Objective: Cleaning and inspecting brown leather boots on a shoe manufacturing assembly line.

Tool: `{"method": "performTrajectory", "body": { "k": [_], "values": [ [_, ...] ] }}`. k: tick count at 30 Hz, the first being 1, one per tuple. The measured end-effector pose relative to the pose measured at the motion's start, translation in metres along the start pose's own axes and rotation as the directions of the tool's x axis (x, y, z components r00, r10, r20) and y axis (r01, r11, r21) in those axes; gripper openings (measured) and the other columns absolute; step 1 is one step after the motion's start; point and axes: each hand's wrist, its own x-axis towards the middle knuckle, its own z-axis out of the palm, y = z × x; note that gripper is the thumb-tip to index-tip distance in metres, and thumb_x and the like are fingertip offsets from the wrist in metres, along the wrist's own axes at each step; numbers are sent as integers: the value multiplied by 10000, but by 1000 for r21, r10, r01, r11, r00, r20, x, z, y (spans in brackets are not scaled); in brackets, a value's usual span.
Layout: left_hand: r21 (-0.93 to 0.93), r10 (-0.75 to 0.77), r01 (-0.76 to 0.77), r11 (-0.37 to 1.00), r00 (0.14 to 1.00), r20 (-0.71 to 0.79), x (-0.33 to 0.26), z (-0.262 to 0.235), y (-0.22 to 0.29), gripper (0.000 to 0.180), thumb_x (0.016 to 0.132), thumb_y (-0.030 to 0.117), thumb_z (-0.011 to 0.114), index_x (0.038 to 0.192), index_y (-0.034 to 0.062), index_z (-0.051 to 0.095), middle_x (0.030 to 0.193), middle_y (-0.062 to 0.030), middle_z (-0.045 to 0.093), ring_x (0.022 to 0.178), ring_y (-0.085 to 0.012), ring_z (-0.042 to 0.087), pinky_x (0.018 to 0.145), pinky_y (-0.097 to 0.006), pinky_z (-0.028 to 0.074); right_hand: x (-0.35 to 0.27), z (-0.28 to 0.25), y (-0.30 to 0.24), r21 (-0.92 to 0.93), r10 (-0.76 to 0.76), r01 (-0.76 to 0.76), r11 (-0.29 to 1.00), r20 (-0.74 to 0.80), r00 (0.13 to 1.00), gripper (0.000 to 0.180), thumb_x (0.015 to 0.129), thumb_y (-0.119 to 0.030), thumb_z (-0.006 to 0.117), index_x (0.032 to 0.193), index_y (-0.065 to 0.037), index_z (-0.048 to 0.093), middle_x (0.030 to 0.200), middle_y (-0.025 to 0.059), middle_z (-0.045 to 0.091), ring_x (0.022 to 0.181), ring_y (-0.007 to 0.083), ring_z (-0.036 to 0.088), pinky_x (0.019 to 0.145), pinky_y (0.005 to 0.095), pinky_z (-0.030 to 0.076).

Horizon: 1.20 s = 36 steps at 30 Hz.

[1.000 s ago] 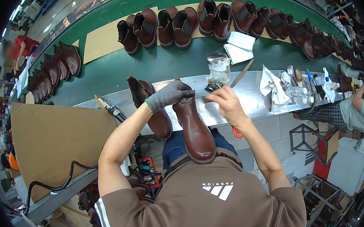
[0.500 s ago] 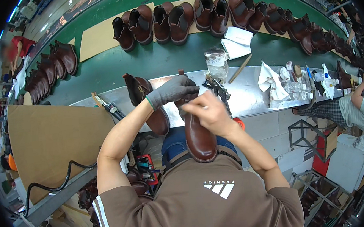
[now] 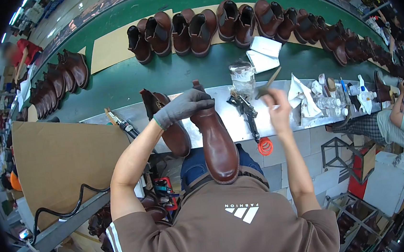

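Observation:
My left hand [image 3: 183,108], in a grey glove, is closed around the upper part of a brown leather boot [image 3: 220,148]. The boot's rounded toe points toward me and rests at my waist. Beside it to the left, a second brown boot [image 3: 175,137] leans at the table edge. My bare right hand [image 3: 279,109] is raised over the metal strip of the table, close to the lower end of a thin stick-like tool [image 3: 271,79]. Its fingers are bent and blurred; whether they hold anything is not clear. A black tool [image 3: 248,114] and a clear plastic-wrapped jar [image 3: 243,77] stand left of that hand.
Brown boots [image 3: 202,32] stand in a long row on the green table [image 3: 126,84]. White papers [image 3: 264,55], a crumpled white cloth [image 3: 306,97] and plastic bottles [image 3: 331,107] lie to the right. A cardboard sheet [image 3: 66,162] is at left. Other people [image 3: 396,121] work nearby.
My right hand has left the boot's upper part and moved right toward the stick-like tool. The left hand still grips the boot, which has shifted slightly.

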Motion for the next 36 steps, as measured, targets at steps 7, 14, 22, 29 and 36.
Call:
{"method": "performTrajectory", "body": {
  "k": [7,14,22,29,36],
  "values": [
    [-21,38,-38,999,999,-17,19,-25,-8,339,916,258,554,1043,-52,607,848,-36,637,774,-80,553,750,-253,466,26,10,147,-307,245,-156,939,278,929,287,832,-220,586,1038,-22,559,971,246,614,913,423,577,775,448,449],
    [136,13,9,991,987,-163,29,-35,-33,326,891,221,583,1062,-56,583,918,-93,656,866,-137,608,789,-273,476,-31,-50,175,-327,222,-112,938,321,921,299,804,-251,607,1015,-42,570,886,197,575,857,365,557,767,401,437],
    [518,202,-44,854,946,-253,26,-15,-35,327,764,191,718,951,-59,619,742,-114,630,679,-193,587,681,-299,464,-13,-80,151,-507,340,-144,850,319,885,264,772,-183,637,956,-1,585,878,216,586,825,371,563,743,403,445],
    [125,-16,35,992,989,-147,20,-32,-1,394,903,314,578,889,-75,634,739,-1,582,688,-55,484,623,-242,426,-13,-25,24,199,80,-107,974,136,987,227,818,-126,670,996,3,613,869,85,630,764,144,585,648,273,472],
    [168,-41,51,985,997,-66,14,10,14,382,879,292,599,880,-86,652,722,-81,647,669,-84,524,639,-259,445,-21,41,-85,98,-611,618,780,332,719,326,650,23,573,956,-73,630,849,53,556,801,231,503,716,352,428]
  ]
}}
